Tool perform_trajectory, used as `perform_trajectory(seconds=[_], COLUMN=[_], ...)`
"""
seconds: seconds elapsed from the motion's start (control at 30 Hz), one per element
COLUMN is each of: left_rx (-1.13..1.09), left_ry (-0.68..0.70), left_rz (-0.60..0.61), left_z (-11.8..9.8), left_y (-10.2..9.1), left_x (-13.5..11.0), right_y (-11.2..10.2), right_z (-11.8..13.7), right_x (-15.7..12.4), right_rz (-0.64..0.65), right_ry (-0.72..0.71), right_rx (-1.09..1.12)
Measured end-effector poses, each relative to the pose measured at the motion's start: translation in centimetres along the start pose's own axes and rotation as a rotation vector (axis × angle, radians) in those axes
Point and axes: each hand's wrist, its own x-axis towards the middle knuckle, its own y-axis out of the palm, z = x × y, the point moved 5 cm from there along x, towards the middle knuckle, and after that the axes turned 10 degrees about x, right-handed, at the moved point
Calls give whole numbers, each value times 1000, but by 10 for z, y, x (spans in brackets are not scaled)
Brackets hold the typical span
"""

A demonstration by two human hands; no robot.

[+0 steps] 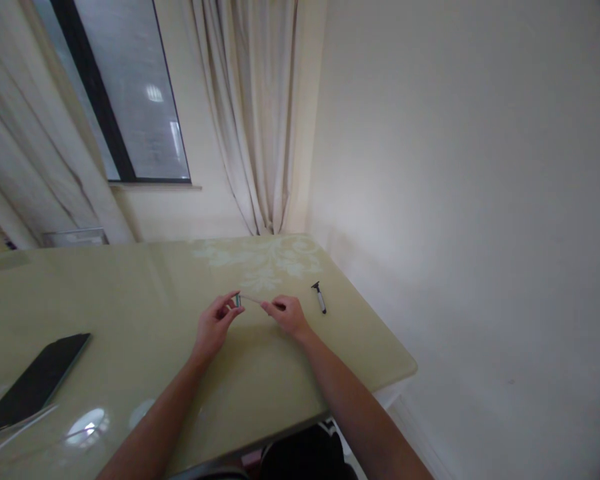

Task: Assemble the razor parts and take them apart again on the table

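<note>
Over the middle of the yellow-green table point(130, 300), my left hand point(214, 325) pinches a small blue-grey razor head point(238, 300) between thumb and fingertips. My right hand point(287, 313) is closed in a pinch on a thin pale stick point(253, 299) whose far end meets the razor head. The two hands are a short gap apart, joined by the stick. A second razor point(319, 297), with a dark head and a light handle, lies flat on the table just right of my right hand, untouched.
A black flat phone or tablet point(35, 381) lies near the table's left front edge. The table's right corner point(405, 363) stands close to a white wall. Behind are a window point(130, 100) and cream curtains point(255, 113).
</note>
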Motion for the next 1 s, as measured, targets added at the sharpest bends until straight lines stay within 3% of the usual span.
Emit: perform_trajectory(seconds=[0.07,0.2,0.33,0.47,0.6,0.73,0.87,1.0], left_rx=[-9,-18,-17,-17,-4,-5,1,5], left_ry=[-1,-5,-5,-3,4,8,20,11], left_rz=[-1,12,5,22,17,19,12,18], left_z=[-1,-1,0,3,5,4,4,6], left_y=[0,1,1,3,2,2,2,2], left_x=[0,-1,-1,0,0,0,1,0], right_y=[-3,3,-3,2,-1,3,-1,5], right_z=[-1,-1,-3,-2,-3,0,-1,2], right_x=[0,-1,0,0,0,-1,-1,-2], right_rz=[-51,42,-74,23,-62,35,-52,79], right_ry=[-1,-28,6,-25,2,-42,-14,-24], right_rx=[-11,20,-34,16,-10,29,-18,31])
